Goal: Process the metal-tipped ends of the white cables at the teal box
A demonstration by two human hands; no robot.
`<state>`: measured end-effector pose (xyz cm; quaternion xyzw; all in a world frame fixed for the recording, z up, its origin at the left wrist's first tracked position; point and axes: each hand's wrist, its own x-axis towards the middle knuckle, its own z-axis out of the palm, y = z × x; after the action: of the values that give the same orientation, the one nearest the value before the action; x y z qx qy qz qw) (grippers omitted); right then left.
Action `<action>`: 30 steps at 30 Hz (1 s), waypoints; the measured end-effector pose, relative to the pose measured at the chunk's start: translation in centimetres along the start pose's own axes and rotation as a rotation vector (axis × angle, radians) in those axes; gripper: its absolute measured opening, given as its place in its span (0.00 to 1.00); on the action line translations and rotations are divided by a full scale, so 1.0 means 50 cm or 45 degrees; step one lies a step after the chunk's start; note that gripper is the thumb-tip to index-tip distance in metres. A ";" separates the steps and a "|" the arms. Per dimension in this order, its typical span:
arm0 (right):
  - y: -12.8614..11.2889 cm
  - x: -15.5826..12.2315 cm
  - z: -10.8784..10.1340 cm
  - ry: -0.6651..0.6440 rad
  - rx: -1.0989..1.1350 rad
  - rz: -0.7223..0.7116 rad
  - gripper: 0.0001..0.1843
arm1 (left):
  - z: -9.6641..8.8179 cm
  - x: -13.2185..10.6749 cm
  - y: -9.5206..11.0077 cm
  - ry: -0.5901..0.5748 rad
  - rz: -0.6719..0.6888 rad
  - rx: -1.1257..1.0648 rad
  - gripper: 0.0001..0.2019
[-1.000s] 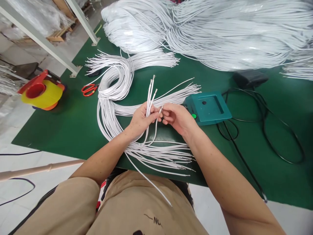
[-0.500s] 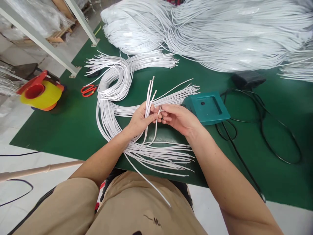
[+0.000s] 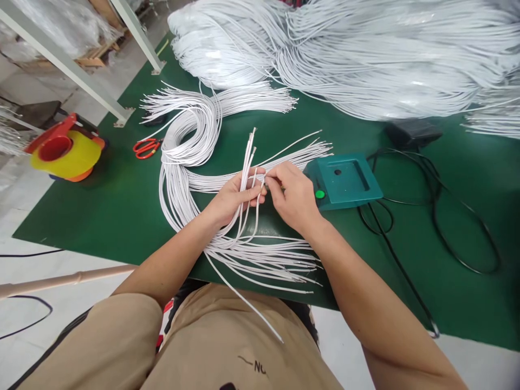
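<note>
My left hand (image 3: 232, 199) is closed round a few thin white cables (image 3: 247, 157), whose stripped ends stick up past my fingers. Close beside it, my right hand (image 3: 291, 196) pinches the tip of one more white cable (image 3: 257, 210), which hangs down between both hands. A bundle of white cables (image 3: 190, 157) curves over the green table (image 3: 122, 200) to the left, and its loose ends (image 3: 268, 260) fan out near the front edge. Just right of my right hand sits a teal box (image 3: 345, 181) with a green button.
Large heaps of white cable (image 3: 365, 59) fill the back of the table. Red-handled scissors (image 3: 146, 147) lie at the left, with a red and yellow tape dispenser (image 3: 65, 151) further left. Black cords (image 3: 439, 216) loop over the right side, and a black adapter (image 3: 412, 131) lies behind the teal box.
My right hand has moved left and closer to my left hand, bringing the single cable's tip up against the held cables. The teal box's green button shows again.
</note>
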<state>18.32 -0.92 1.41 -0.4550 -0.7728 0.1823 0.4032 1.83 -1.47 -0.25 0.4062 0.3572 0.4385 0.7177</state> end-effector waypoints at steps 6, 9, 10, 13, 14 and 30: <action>0.019 0.007 -0.029 -0.235 -0.678 -0.234 0.13 | -0.008 0.010 -0.002 0.136 -0.076 0.121 0.23; 0.034 0.012 -0.048 -0.361 -0.814 -0.143 0.10 | -0.009 0.015 -0.008 0.186 -0.015 0.401 0.22; 0.037 0.013 -0.052 -0.408 -0.829 -0.131 0.10 | -0.009 0.015 -0.010 0.186 -0.001 0.470 0.22; 0.043 0.015 -0.061 -0.461 -0.816 -0.110 0.11 | -0.006 0.016 -0.012 0.178 0.021 0.601 0.21; 0.044 0.016 -0.063 -0.458 -0.807 -0.108 0.11 | -0.005 0.015 -0.013 0.177 0.024 0.633 0.21; 0.064 0.007 -0.067 -0.166 -0.881 0.015 0.15 | -0.004 0.022 -0.021 0.258 -0.056 0.731 0.20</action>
<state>22.63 0.76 1.53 -0.5566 -0.8102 -0.0596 0.1739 2.39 -0.72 -1.47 0.5388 0.5449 0.3424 0.5437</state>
